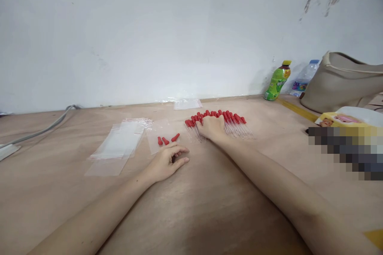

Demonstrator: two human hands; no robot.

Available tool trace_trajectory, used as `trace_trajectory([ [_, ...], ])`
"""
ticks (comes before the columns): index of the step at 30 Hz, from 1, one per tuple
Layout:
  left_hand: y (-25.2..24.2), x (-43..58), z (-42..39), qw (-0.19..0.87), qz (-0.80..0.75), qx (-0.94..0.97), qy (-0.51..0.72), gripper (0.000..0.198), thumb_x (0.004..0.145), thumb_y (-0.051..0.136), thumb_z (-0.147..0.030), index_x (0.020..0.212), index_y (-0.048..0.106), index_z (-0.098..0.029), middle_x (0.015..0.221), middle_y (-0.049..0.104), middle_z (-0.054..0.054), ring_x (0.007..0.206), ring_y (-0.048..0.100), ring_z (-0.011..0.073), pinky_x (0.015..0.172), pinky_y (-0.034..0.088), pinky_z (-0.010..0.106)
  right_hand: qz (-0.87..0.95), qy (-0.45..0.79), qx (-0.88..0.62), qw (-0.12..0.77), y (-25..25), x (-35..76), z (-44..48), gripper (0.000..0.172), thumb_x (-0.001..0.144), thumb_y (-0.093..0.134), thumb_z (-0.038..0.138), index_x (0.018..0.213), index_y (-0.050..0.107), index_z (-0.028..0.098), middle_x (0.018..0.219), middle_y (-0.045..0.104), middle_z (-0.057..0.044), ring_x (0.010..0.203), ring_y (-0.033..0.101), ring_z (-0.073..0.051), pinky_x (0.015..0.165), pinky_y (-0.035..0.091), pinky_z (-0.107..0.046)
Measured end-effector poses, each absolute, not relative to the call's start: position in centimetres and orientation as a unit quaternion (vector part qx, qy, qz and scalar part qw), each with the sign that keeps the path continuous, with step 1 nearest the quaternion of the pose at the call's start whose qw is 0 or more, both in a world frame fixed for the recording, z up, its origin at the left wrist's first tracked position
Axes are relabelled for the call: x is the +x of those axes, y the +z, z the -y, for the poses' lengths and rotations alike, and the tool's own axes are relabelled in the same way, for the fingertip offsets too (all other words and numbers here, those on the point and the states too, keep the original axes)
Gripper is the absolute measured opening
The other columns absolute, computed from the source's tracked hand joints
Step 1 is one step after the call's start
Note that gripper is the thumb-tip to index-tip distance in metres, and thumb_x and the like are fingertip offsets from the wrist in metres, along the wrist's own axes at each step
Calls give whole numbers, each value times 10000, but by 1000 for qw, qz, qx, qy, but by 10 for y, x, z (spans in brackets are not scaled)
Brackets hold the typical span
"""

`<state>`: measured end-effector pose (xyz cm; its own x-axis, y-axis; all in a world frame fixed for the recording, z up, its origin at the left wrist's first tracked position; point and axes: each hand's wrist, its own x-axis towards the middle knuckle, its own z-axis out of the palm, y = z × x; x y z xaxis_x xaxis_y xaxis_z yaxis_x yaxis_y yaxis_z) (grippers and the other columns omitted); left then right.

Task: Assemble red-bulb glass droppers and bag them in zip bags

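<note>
A row of glass droppers (pixel 235 121) with red rubber bulbs lies side by side on the table, thin tubes towards me. My right hand (pixel 212 126) is over the left part of this row, fingers curled down among the red bulbs. Its fingertips are hidden, so how many droppers it grips does not show. My left hand (pixel 170 161) rests on the table with fingers bent and thumb apart, nothing between them. Just beyond it, three loose red rubber bulbs (pixel 165 141) lie on or by a clear plastic bag (pixel 152 137).
Left of the bulbs is a stack of clear zip bags (pixel 119 143); another bag (pixel 188 104) lies near the wall. A grey cable (pixel 56 121) runs along the left. At the right stand a green bottle (pixel 277 81), a water bottle (pixel 305 77), a beige bag (pixel 338 83) and a yellow-white package (pixel 344 117).
</note>
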<state>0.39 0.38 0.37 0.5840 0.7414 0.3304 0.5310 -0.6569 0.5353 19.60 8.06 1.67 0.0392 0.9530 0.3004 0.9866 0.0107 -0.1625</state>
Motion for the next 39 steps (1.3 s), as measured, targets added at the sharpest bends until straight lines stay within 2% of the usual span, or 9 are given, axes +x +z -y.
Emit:
trace_trajectory([
  [6, 1, 4, -4, 171, -362, 877, 267, 206, 793, 517, -288, 957, 597, -193, 924, 571, 40, 763, 527, 140, 690, 446, 270, 733, -45, -654, 179, 21, 174, -66, 380, 826, 332, 412, 808, 615, 159, 773, 645, -88, 751, 568, -207, 796, 212, -387],
  [12, 1, -5, -16, -42, -472, 805, 357, 170, 787, 513, -304, 818, 632, -186, 806, 557, 44, 815, 491, 193, 749, 403, 328, 747, -39, -649, 135, 19, 153, -67, 232, 759, 432, 272, 759, 623, 141, 752, 649, -108, 725, 569, -200, 806, 203, -391],
  [17, 4, -11, -30, -119, -525, 777, 327, 266, 707, 591, -398, 850, 644, -181, 882, 547, 70, 868, 465, 238, 777, 386, 365, 746, -27, -654, 124, 19, 144, -71, 192, 715, 480, 250, 714, 631, 131, 729, 649, -125, 724, 576, -223, 819, 190, -417],
  [23, 6, -7, -31, -111, -527, 788, 300, 184, 733, 564, -352, 750, 648, -189, 919, 560, 66, 888, 469, 238, 780, 384, 366, 747, -11, -649, 145, 19, 150, -62, 274, 782, 391, 309, 750, 611, 148, 759, 652, -108, 726, 574, -209, 757, 229, -375],
  [28, 8, -8, -28, -109, -491, 784, 363, 155, 765, 532, -297, 801, 619, -173, 853, 568, 54, 831, 480, 206, 776, 387, 350, 749, -68, -612, 242, 9, 176, -40, 252, 821, 362, 306, 749, 542, 145, 744, 636, -67, 687, 558, -186, 719, 233, -340],
  [34, 9, -5, -7, 5, -372, 866, 334, 119, 778, 505, -233, 830, 592, -171, 838, 570, 48, 804, 505, 172, 743, 415, 315, 786, -102, -501, 347, -13, 224, -1, 174, 851, 364, 239, 782, 498, 152, 706, 606, -27, 647, 531, -141, 710, 250, -305],
  [36, 8, -2, -1, 38, -353, 882, 308, 125, 761, 512, -216, 844, 595, -172, 857, 573, 53, 808, 516, 175, 754, 422, 326, 796, -83, -483, 355, -16, 235, 7, 154, 851, 371, 213, 872, 510, 151, 766, 621, -39, 700, 547, -146, 712, 265, -297],
  [39, 4, 5, 4, 51, -364, 886, 284, 220, 743, 545, -250, 942, 605, -176, 968, 571, 76, 910, 513, 209, 833, 406, 375, 808, -68, -464, 356, -14, 240, 13, 218, 855, 364, 178, 1025, 500, 158, 877, 633, -56, 792, 558, -153, 715, 282, -292],
])
